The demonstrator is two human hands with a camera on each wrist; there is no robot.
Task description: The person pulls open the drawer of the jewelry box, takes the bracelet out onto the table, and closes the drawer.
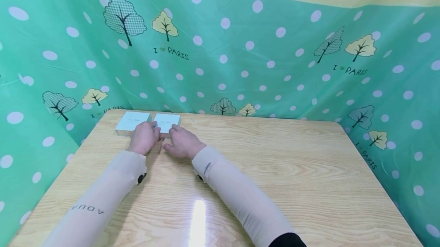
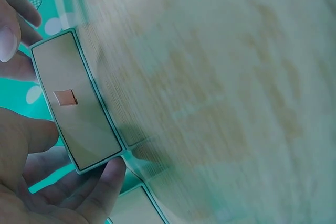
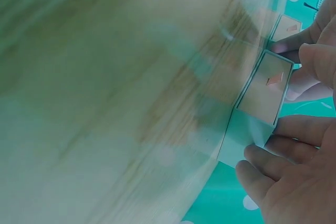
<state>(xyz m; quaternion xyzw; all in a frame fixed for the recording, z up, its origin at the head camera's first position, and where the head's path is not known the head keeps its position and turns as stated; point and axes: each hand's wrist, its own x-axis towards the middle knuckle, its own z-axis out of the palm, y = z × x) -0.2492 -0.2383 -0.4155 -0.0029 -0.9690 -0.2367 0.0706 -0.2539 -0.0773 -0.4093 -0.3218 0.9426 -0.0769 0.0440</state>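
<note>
Two pale blue drawer boxes lie side by side at the table's far left. My left hand (image 1: 143, 137) reaches into the narrow gap between them and holds the left end of the right-hand box (image 1: 167, 120). At that box's other end, the fingers of my right hand (image 1: 183, 142) hold its side and top edge. A peach ribbon tab (image 2: 66, 97) sticks out of its beige front in the left wrist view. The left-hand box (image 1: 132, 121) stands just beyond my left hand, its beige front partly showing in the right wrist view.
The wooden table (image 1: 275, 163) spreads out to the right and toward me. Behind its far edge hangs a green dotted curtain (image 1: 223, 75) printed with trees, which also runs down both sides. A bright light reflection lies on the near tabletop.
</note>
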